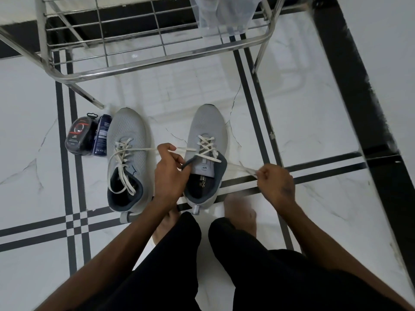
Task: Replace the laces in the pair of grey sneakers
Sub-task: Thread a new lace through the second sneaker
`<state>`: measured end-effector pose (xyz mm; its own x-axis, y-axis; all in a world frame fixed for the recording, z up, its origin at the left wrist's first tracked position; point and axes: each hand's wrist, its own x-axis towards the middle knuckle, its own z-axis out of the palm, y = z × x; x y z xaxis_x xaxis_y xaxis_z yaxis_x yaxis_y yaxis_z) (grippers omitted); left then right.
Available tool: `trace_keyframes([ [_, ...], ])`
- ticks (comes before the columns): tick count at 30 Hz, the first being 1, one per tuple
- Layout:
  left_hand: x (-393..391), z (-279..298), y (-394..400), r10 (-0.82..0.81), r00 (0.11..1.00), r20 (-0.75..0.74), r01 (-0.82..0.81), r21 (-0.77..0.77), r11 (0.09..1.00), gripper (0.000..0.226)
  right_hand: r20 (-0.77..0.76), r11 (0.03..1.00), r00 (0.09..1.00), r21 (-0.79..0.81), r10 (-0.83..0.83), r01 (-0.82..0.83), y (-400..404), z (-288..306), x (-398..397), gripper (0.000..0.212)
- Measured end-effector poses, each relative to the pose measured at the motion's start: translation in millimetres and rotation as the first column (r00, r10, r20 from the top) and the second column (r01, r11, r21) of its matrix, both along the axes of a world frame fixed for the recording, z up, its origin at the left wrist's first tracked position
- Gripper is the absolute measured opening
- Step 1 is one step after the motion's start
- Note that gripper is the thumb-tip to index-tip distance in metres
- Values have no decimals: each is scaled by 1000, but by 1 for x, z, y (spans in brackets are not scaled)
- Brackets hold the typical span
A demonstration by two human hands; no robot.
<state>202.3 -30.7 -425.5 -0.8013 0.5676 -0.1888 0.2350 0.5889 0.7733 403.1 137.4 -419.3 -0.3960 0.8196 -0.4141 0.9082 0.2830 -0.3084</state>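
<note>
Both hands are on the right sneaker [205, 153], which sits on the glossy marble floor [314, 122] just ahead of the person's bare feet. The left hand [169, 169] curls at the collar beside the tongue, seemingly steadying the shoe, with a lace end passing by its fingertips — whether it pinches that end I cannot tell. The right hand [275, 180] pinches the other end of the flat off-white lace [207, 145] and draws it out sideways, taut: my read is the old lace is being loosened to come out. The left sneaker [125, 158] waits alongside, its lace slack and looped into the opening. Both uppers are soft grey perforated mesh with dark padded collars. Two small dark packs [86, 136] lie touching the left sneaker — possibly new laces. A steel wire rack [143, 63] stands beyond.
</note>
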Motion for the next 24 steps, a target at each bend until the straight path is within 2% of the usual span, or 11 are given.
trace_keyframes([
  [3, 11, 2, 6, -39, 998, 53, 39, -10, 999, 54, 51, 1000, 999, 23, 17, -18, -7, 5, -7, 14],
  [6, 15, 6, 9, -138, 989, 43, 140, -28, 990, 71, -136, 992, 986, 96, 100, -87, -16, 17, -33, 38],
  [9, 2, 10, 4, -245, 960, -135, 240, -52, 969, 72, -422, 993, 901, -16, 99, -116, -19, 33, -58, 51],
  [12, -24, 6, 4, -351, 880, -320, 319, -150, 936, 51, -353, 968, 901, 97, 252, -233, -23, 42, -73, 61],
  [13, -34, 4, 7, -449, 831, -328, 374, -269, 888, 46, -320, 953, 900, 160, 297, -257, -22, 43, -75, 61],
  [15, -52, 7, 10, -667, 723, -182, 491, -544, 681, 35, -344, 952, 891, 185, 295, -244, -21, 46, -76, 49],
  [17, -65, 17, 8, -711, 703, -16, 538, -642, 546, 28, -436, 970, 867, 152, 240, -192, -21, 46, -75, 27],
  [19, -71, 32, 6, -575, 818, 28, 521, -461, 718, 21, -533, 983, 828, 43, 174, -179, -23, 49, -78, 15],
  [21, -69, 54, 10, -264, 936, 232, 298, -127, 946, 17, -605, 950, 795, -226, 36, -215, -26, 56, -88, 18],
  [22, -67, 65, 15, -116, 906, 408, 122, 13, 992, 18, -611, 884, 791, -375, -10, -278, -29, 60, -96, 21],
  [24, -65, 84, 29, 13, 735, 678, -154, 148, 977, 22, -617, 725, 787, -547, -12, -418, -40, 67, -116, 34],
])
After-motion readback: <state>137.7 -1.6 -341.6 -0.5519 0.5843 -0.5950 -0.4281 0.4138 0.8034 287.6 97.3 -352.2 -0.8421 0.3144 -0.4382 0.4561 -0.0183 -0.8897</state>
